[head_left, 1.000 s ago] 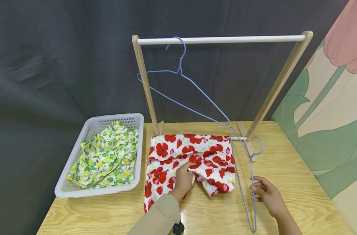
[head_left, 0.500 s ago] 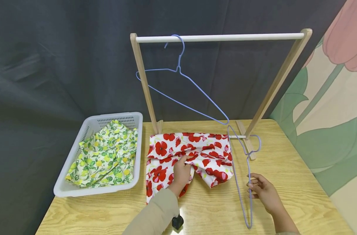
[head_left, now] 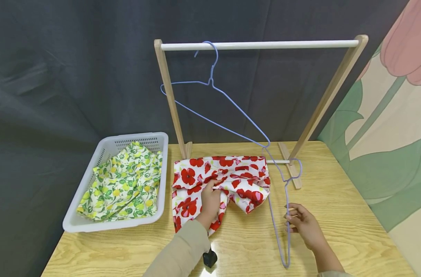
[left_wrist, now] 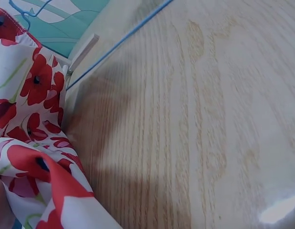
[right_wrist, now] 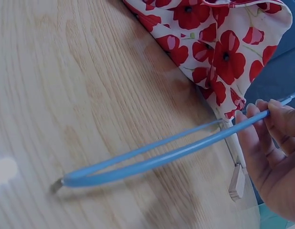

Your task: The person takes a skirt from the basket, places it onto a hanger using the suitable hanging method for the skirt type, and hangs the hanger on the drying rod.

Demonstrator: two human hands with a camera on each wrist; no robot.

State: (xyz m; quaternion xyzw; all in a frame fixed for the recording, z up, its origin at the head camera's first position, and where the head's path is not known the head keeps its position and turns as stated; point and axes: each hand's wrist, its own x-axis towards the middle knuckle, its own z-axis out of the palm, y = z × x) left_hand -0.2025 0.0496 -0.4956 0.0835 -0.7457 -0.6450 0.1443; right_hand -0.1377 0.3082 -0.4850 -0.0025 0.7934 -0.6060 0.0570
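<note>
The left hand (head_left: pixel 210 202) grips a fold of the white cloth with red flowers (head_left: pixel 187 177), which lies bunched at the foot of the rack. Between thumb and fingers the right hand (head_left: pixel 304 226) pinches one arm of a blue wire hanger (head_left: pixel 273 227), its hook pointing right. The hanger's far end is at the cloth's right edge; whether it lies inside the cloth is unclear. In the right wrist view, the right hand (right_wrist: pixel 276 152) holds the blue hanger (right_wrist: pixel 152 162) beside the flowered cloth (right_wrist: pixel 200 52). The left wrist view shows the cloth (left_wrist: pixel 37 86) and only a sliver of the left hand (left_wrist: pixel 0 205).
A wooden rack with a white top bar (head_left: pixel 283 45) stands at the back, a second blue hanger (head_left: pixel 231 100) hanging from it. At left, a white basket (head_left: pixel 68 215) holds a lemon-print cloth (head_left: pixel 127 184). A small black object (head_left: pixel 210 258) is near the front edge.
The right hand and its hanger have moved left, closer to the cloth. The left hand has shifted slightly up and left, and the cloth's lower right part has drawn up with it.
</note>
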